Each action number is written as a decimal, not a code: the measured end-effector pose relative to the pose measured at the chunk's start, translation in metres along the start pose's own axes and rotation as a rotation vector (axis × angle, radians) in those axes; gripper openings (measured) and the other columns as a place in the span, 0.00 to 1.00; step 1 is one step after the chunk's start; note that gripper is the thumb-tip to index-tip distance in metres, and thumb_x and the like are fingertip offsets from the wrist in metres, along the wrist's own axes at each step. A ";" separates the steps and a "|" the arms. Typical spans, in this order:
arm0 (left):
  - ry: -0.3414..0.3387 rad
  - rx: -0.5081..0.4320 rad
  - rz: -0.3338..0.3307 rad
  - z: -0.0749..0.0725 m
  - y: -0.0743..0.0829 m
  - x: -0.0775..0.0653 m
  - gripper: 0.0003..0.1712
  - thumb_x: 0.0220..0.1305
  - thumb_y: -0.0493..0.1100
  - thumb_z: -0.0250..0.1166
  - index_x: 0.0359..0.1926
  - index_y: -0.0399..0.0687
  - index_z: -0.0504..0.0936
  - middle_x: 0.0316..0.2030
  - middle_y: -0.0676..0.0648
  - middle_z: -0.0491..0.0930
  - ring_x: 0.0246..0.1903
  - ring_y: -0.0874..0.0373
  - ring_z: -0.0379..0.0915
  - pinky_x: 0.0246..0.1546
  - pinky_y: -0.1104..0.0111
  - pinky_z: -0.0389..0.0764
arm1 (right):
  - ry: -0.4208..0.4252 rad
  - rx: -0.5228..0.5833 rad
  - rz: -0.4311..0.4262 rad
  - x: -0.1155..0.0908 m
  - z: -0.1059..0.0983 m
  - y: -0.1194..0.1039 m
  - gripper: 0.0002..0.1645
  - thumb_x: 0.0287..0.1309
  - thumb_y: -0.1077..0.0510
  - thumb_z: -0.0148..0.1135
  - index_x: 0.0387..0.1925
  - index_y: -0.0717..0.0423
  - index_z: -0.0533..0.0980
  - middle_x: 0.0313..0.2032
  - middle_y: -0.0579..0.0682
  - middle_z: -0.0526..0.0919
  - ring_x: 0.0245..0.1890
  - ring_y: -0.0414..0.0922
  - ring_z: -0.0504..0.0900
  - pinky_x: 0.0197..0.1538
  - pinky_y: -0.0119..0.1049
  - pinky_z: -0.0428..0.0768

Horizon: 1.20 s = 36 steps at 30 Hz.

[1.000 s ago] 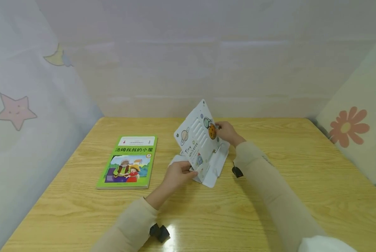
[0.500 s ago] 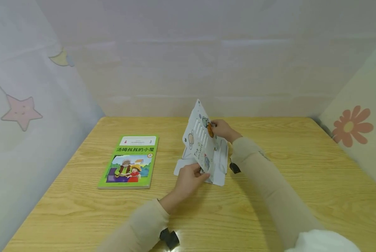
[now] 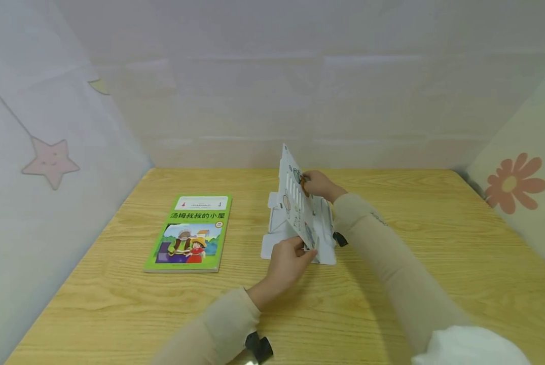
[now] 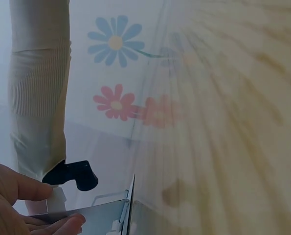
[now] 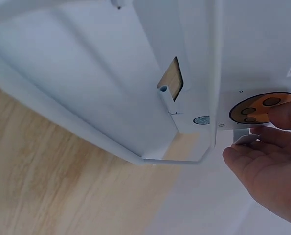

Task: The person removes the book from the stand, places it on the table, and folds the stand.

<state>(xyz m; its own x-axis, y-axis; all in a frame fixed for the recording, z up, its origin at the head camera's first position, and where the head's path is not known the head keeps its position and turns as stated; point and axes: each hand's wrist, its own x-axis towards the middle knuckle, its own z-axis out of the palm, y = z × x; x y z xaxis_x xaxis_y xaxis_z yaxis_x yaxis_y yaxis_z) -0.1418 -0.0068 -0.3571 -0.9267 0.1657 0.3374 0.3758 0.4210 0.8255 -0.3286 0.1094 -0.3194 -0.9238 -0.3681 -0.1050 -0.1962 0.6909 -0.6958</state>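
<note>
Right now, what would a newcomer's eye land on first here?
Likely the green book, flat on the left of the table. Then the white stand near the middle, held by the left hand at the near end and the right hand farther back. After those, maybe the red flower on the right wall.

Pale, creased back wall [image 3: 272, 96] | star-printed left wall [image 3: 21, 238] | flower-printed right wall [image 3: 537, 124] | yellowish wood-grain table [image 3: 331, 314]

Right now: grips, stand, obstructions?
Left grip pinches white panel, near side; right grip, far side. Panel tilted over stand base. Green book left, apart; not blocking.
</note>
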 end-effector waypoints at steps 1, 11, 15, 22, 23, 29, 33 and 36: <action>0.000 0.001 0.000 0.001 0.001 0.000 0.05 0.48 0.33 0.63 0.25 0.33 0.78 0.17 0.47 0.77 0.16 0.68 0.70 0.16 0.80 0.69 | -0.006 -0.007 0.002 0.000 0.000 -0.001 0.32 0.43 0.70 0.42 0.56 0.72 0.59 0.53 0.65 0.64 0.47 0.54 0.64 0.52 0.44 0.64; -0.006 -0.053 0.000 0.008 0.003 0.001 0.10 0.51 0.33 0.60 0.35 0.31 0.79 0.31 0.40 0.79 0.29 0.60 0.77 0.28 0.79 0.73 | -0.081 -0.069 -0.044 0.050 0.010 0.032 0.31 0.48 0.66 0.45 0.58 0.65 0.60 0.56 0.59 0.63 0.56 0.52 0.59 0.55 0.44 0.62; -0.007 -0.071 -0.005 0.010 0.002 0.002 0.10 0.52 0.34 0.59 0.36 0.31 0.79 0.32 0.40 0.79 0.30 0.58 0.77 0.29 0.79 0.74 | -0.084 -0.130 -0.089 0.129 0.027 0.105 0.31 0.47 0.62 0.49 0.58 0.59 0.61 0.56 0.56 0.64 0.56 0.53 0.60 0.53 0.49 0.62; 0.022 -0.039 0.016 0.011 0.000 0.004 0.10 0.53 0.35 0.59 0.35 0.30 0.79 0.31 0.41 0.80 0.32 0.59 0.76 0.30 0.79 0.73 | -0.057 -0.124 -0.173 0.183 0.042 0.156 0.32 0.42 0.54 0.55 0.55 0.46 0.66 0.51 0.46 0.69 0.49 0.46 0.65 0.48 0.48 0.67; 0.022 -0.045 0.015 0.011 0.000 0.004 0.10 0.54 0.34 0.59 0.35 0.30 0.79 0.31 0.41 0.80 0.33 0.59 0.76 0.30 0.79 0.73 | -0.056 -0.131 -0.168 0.178 0.042 0.150 0.32 0.42 0.56 0.54 0.55 0.49 0.66 0.52 0.48 0.69 0.49 0.47 0.66 0.48 0.48 0.67; 0.022 -0.055 0.011 0.013 0.001 0.005 0.10 0.53 0.35 0.58 0.35 0.30 0.79 0.31 0.42 0.80 0.33 0.58 0.76 0.30 0.79 0.73 | -0.070 -0.193 -0.125 0.125 0.032 0.097 0.33 0.44 0.63 0.48 0.58 0.63 0.61 0.55 0.59 0.65 0.52 0.52 0.63 0.49 0.48 0.67; 0.004 -0.049 0.008 0.013 0.001 0.005 0.11 0.54 0.36 0.58 0.35 0.31 0.80 0.31 0.43 0.80 0.33 0.60 0.76 0.31 0.78 0.74 | -0.055 -0.154 -0.184 0.106 0.024 0.086 0.30 0.47 0.61 0.47 0.56 0.64 0.62 0.54 0.58 0.67 0.53 0.52 0.63 0.49 0.45 0.67; -0.026 -0.070 -0.013 0.012 0.001 0.005 0.12 0.54 0.37 0.58 0.37 0.32 0.79 0.33 0.43 0.80 0.33 0.61 0.76 0.31 0.78 0.74 | -0.084 -0.090 -0.183 0.069 0.012 0.053 0.28 0.54 0.60 0.44 0.58 0.65 0.60 0.56 0.60 0.63 0.56 0.54 0.59 0.54 0.46 0.62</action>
<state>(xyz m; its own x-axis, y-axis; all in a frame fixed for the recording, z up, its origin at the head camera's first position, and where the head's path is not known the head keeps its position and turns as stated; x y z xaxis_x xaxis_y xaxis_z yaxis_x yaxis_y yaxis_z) -0.1466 0.0048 -0.3599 -0.9309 0.1840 0.3156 0.3626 0.3597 0.8597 -0.3990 0.1129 -0.3722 -0.8404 -0.5401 -0.0443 -0.3898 0.6592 -0.6431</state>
